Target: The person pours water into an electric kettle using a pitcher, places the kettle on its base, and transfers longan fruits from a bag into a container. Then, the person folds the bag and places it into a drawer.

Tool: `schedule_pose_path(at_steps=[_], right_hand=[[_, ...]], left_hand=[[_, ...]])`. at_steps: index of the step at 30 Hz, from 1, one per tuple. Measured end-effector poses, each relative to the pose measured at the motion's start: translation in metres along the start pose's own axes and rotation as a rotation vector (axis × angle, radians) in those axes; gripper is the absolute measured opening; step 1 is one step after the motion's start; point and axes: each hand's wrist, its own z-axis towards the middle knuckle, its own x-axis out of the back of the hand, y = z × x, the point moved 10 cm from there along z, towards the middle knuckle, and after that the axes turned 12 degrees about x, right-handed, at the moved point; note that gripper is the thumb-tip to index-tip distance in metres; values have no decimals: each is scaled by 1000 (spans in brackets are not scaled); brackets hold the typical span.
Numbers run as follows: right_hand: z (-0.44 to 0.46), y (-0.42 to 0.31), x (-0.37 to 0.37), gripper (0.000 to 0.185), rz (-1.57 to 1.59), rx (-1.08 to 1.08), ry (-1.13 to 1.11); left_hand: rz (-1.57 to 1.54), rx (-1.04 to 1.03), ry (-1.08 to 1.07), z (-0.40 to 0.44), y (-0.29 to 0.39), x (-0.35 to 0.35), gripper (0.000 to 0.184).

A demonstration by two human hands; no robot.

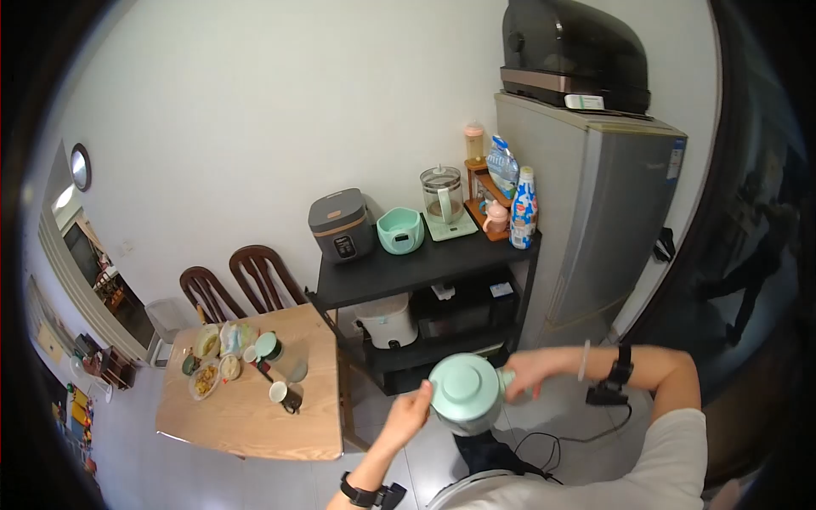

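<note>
One green-lidded jug [466, 397] is held: left hand [410, 415] curled against its side, right hand [529, 372] clasping its handle [507, 379]

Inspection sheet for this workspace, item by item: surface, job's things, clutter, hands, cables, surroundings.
Surface: black tiered shelf unit, its top carrying a dark-grey boxy rice cooker.
Job's things: round mint-green lid on a see-through jug, held above the floor.
Clutter: clear dish of yellowish food among cups on a light-brown wooden table.
Hands: left hand touching the lid's edge; right hand at the jug's handle.
Cables: thin black cable looped below the right arm.
Surroundings: grey upright refrigerator; dark-brown wooden chairs.
</note>
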Motion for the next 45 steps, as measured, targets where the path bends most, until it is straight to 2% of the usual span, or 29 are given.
schedule_pose_path(at_steps=[1, 4, 7, 10, 13, 17, 21, 26, 31, 36, 39, 42, 44, 45], right_hand=[[13, -20, 46, 30, -110, 24, 27], [50, -85, 172, 30, -310, 166, 86], [99, -129, 283, 27, -412, 259, 144], [143, -172, 383, 25, -487, 312, 189], [194, -203, 453, 29, -573, 283, 202], [280, -203, 525, 33, -724, 286, 224], [354, -182, 557, 36, -804, 246, 194], [385, -166, 553, 57, -767, 138, 55], [422, -149, 550, 53, -783, 120, -27], [411, -142, 541, 43, -728, 89, -74], [391, -132, 534, 35, -630, 46, -10], [371, -127, 526, 29, -563, 107, 93], [366, -109, 519, 32, -481, 70, 136], [361, -105, 517, 35, -399, 39, 190]], left_hand=[[-78, 24, -39, 22, 20, 10, 61], [-201, -93, -42, 92, 95, 49, 56], [-152, -223, 57, 159, 173, 98, 52], [-151, -238, 119, 232, 229, 139, 50], [-97, -236, 170, 293, 262, 170, 49], [-89, -209, 230, 384, 261, 203, 51], [-110, -194, 202, 448, 241, 211, 51], [-116, -113, 154, 488, 217, 218, 54], [-168, -44, 145, 506, 193, 217, 56], [-326, -39, 231, 528, 189, 235, 58], [-407, -4, 276, 543, 194, 247, 64], [-331, 78, 225, 549, 214, 245, 70], [-108, 121, 226, 562, 225, 248, 79], [-118, 124, 225, 569, 230, 251, 79]])
